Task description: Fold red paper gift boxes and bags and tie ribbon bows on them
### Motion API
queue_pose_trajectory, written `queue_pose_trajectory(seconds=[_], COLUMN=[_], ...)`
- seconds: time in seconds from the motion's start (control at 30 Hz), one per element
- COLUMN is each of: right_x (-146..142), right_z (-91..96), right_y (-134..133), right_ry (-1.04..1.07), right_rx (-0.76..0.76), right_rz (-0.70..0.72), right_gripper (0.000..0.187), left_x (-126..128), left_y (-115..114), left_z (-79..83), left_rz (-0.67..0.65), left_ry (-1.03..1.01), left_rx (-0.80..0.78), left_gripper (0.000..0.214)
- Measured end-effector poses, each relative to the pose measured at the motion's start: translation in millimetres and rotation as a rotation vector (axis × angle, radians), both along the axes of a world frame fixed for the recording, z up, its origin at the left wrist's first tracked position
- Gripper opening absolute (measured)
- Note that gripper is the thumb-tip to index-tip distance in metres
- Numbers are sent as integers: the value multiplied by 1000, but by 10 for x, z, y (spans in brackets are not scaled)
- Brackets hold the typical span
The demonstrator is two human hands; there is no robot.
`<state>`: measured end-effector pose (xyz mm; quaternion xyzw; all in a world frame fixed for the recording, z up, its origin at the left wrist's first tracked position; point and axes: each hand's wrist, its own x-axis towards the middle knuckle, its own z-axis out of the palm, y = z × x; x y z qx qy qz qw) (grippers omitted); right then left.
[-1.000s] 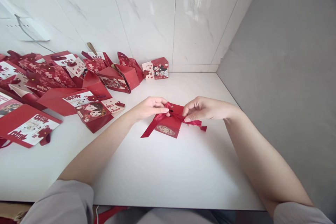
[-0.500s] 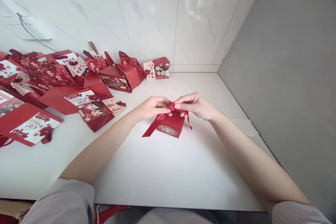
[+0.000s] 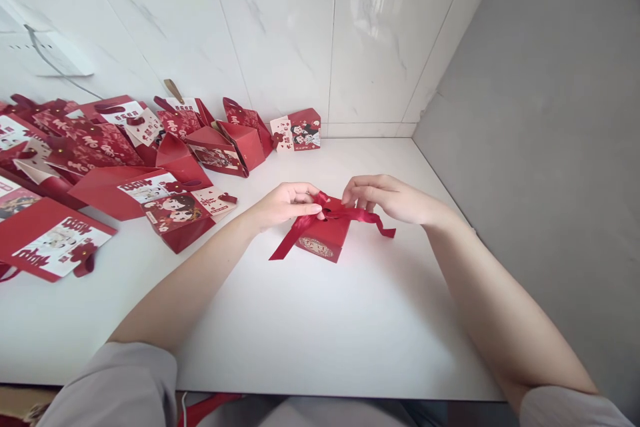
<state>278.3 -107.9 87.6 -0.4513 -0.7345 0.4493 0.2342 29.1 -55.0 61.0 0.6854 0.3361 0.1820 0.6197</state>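
A small red gift box with a pale gold emblem on its front sits on the white table. A red satin ribbon crosses its top, one tail hanging to the left front and the other trailing off to the right. My left hand is closed, its thumb and fingers pinching the ribbon at the box's left top edge. Over the box's back right corner is my right hand, with bent, loosely parted fingers. Its fingertips are close to the box top, and I see no ribbon gripped in them.
Several red and white printed gift boxes crowd the left side of the table. One printed box stands apart against the tiled wall. A grey wall bounds the right side. A power socket with a cable is at upper left.
My right hand has let go of the ribbon and moved a little to the right. The right tail now stretches further out from the box. My left hand keeps its pinch.
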Motion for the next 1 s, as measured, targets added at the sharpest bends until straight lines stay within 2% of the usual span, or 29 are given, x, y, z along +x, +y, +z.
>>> queue_pose_trajectory(seconds=[0.1, 0.2, 0.33, 0.53, 0.7, 0.8, 0.9, 1.0], right_x=[-121, -226, -262, -271, -267, -263, -269, -274], right_z=[-23, -105, -155, -82, -39, 2, 26, 3], right_y=[-56, -67, -64, -142, -167, -163, -160, -149], right_ry=[-119, -186, -219, -263, -267, -293, -290, -267], right_rx=[118, 219, 182, 228, 37, -25, 6, 130], right_rz=[-24, -19, -59, -35, -91, -125, -148, -138], right_gripper=[26, 17, 13, 14, 6, 6, 6, 16], left_x=[4, 3, 6, 17, 30, 31, 32, 38], left_y=[4, 2, -2, -11, -22, -22, -24, -28], left_z=[-20, -27, -23, -35, -65, -73, -70, -68], left_rz=[-3, 8, 24, 25, 7, 4, 0, -1], left_ry=[-11, -9, -10, -17, -22, -12, 6, 1], left_rx=[-27, -44, -47, -66, -67, -65, -56, -49], left_gripper=[34, 35, 34, 34, 34, 34, 36, 36])
